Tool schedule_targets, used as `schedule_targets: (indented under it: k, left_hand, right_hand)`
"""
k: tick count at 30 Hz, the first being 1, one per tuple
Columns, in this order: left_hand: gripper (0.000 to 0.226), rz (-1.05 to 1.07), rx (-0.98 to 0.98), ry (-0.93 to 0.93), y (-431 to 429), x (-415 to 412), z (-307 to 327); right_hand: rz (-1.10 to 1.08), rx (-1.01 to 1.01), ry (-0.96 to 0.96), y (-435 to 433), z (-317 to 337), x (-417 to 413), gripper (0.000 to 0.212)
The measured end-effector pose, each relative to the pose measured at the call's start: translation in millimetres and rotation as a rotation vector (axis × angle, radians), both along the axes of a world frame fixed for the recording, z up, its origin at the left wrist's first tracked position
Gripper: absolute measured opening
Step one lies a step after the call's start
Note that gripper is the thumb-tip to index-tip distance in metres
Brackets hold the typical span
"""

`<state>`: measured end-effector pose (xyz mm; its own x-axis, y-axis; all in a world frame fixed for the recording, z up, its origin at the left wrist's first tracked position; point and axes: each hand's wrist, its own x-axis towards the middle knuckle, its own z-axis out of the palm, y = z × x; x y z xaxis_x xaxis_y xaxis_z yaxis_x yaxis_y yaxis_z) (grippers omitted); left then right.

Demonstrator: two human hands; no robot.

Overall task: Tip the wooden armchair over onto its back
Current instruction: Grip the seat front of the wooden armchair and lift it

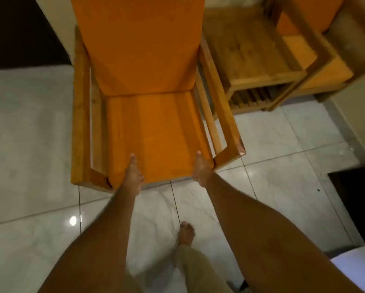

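Wooden armchair (80, 106) front gripped by both hands.

Dim, warm indoor light, soft overall blur, wide-angle bending at the edges, 1 glare spot on the glossy floor (73, 220).

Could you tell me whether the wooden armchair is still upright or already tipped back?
Cannot tell for certain: the wooden armchair shows seat-up, both hands gripping its front seat edge.

Armchair (80, 106) showing varnished, smooth wood, seat cushion (156, 134) wearing matt orange cloth, floor tiles (29, 144) gleaming glossy, marbled, side table (251, 53) looking duller wood
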<state>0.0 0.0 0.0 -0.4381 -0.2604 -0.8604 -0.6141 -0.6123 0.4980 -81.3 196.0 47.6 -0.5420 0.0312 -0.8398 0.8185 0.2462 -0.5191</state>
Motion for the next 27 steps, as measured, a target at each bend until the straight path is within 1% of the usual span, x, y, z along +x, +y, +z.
schedule_targets:
  k: [3, 6, 9, 12, 14, 17, 21, 23, 27]
  left_hand:
    - [0.087, 0.181, 0.075, -0.067, 11, -2, -56]
    - [0.087, 0.377, 0.19, -0.12, 19, 7, -114]
    - [0.094, 0.519, 0.271, -0.111, 15, 7, -163]
    - [0.098, 0.637, 0.296, -0.112, 8, -3, -205]
    - [0.096, 0.704, 0.308, -0.11, 2, -12, -228]
    - [0.087, 0.743, 0.319, -0.045, -5, -29, -252]
    - [0.08, 0.818, 0.286, 0.031, -1, -40, -260]
    - [0.079, 0.853, 0.294, 0.078, 2, -41, -263]
    - [0.075, 0.852, 0.308, 0.089, -4, -44, -271]
  right_hand:
    - [-0.168, -0.059, -0.138, 9, -54, -15, 0.073]
    - [-0.302, -0.132, -0.212, 18, -109, -19, 0.074]
    - [-0.397, -0.175, -0.233, 17, -164, -28, 0.076]
    - [-0.484, -0.212, -0.243, 6, -213, -40, 0.084]
    - [-0.541, -0.229, -0.253, -2, -242, -49, 0.089]
    - [-0.644, -0.254, -0.268, -11, -273, -59, 0.093]
    - [-0.72, -0.373, -0.185, -15, -301, -61, 0.079]
    - [-0.751, -0.381, -0.164, -17, -307, -64, 0.075]
    - [-0.777, -0.406, -0.081, -23, -309, -71, 0.067]
